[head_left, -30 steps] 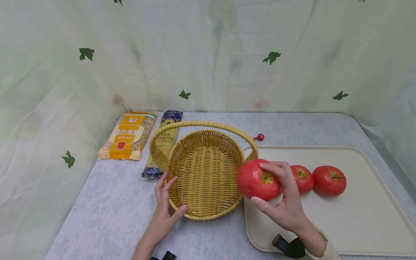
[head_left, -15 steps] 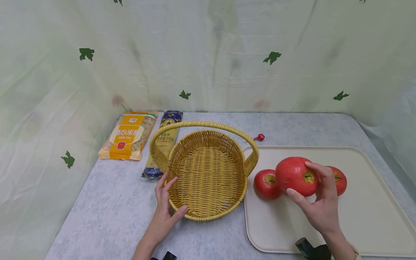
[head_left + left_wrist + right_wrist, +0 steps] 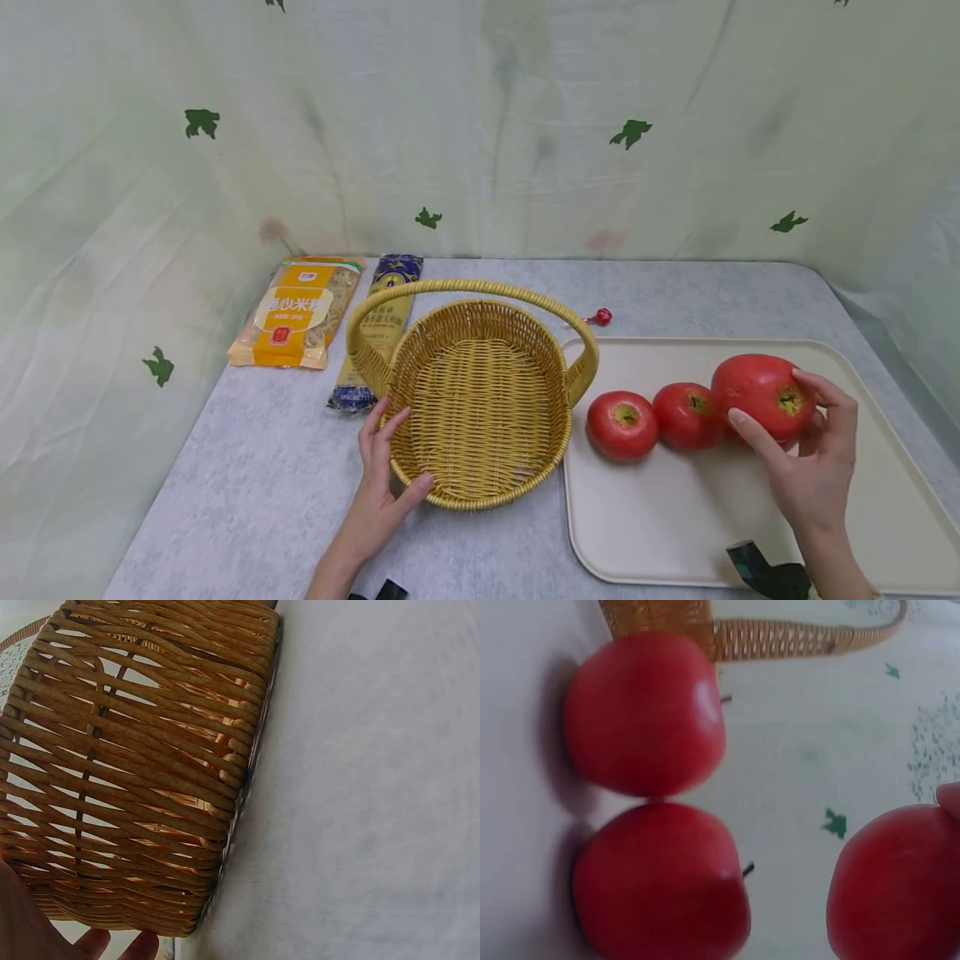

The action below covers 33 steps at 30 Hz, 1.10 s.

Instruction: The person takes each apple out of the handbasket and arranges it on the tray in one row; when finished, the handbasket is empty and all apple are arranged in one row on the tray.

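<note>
In the head view my right hand (image 3: 821, 454) grips a large red apple (image 3: 763, 396) between thumb and fingers, above the right part of the beige tray (image 3: 862, 517). To its left on the tray sit two more red apples, the left one (image 3: 622, 425) and the middle one (image 3: 688, 415). A sliver of red under the held apple suggests another, mostly hidden. The right wrist view shows the held apple (image 3: 900, 889) raised apart from two others. My left hand (image 3: 382, 492), fingers spread, touches the left front rim of a round wicker basket (image 3: 480, 417), which has nothing inside.
Behind the basket's left side lie a spaghetti packet (image 3: 386, 321) and an orange-labelled food bag (image 3: 296, 312). A red lollipop (image 3: 602, 317) lies behind the tray. The basket's tall handle (image 3: 472, 287) arches across. A pale curtain (image 3: 510, 167) closes off the back.
My right hand has carried the apple rightward, from beside the basket's rim to the right part of the tray, uncovering the left and middle apples. The left hand and basket stay put.
</note>
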### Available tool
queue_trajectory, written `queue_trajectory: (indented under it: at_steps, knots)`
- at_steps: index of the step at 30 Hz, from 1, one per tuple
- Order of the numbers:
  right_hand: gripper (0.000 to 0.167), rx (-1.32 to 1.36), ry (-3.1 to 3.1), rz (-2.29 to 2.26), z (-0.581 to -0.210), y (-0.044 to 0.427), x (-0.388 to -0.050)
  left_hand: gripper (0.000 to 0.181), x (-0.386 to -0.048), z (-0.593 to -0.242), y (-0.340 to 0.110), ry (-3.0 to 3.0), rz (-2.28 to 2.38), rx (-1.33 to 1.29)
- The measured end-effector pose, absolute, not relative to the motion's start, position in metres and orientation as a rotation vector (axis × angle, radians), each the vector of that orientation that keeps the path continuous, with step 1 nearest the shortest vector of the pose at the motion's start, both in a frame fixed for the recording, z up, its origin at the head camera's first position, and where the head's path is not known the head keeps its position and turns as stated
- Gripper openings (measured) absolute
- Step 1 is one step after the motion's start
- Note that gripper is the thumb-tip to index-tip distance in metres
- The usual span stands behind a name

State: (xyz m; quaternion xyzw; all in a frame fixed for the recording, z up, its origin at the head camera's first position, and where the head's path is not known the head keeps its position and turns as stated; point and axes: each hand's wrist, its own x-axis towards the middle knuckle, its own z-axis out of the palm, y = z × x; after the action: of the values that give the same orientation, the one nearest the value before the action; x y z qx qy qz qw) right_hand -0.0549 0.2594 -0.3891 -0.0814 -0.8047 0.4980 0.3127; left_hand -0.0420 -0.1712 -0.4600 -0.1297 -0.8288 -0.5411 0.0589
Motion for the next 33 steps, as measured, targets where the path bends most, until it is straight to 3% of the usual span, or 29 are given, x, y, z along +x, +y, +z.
queue_trajectory:
  at_steps: [33]
  knots:
    - [0.062,-0.781,-2.030,1.209,-0.425,0.337,-0.065,0.079,-0.042,-0.461,-0.171,-2.502,-1.630,-0.414]
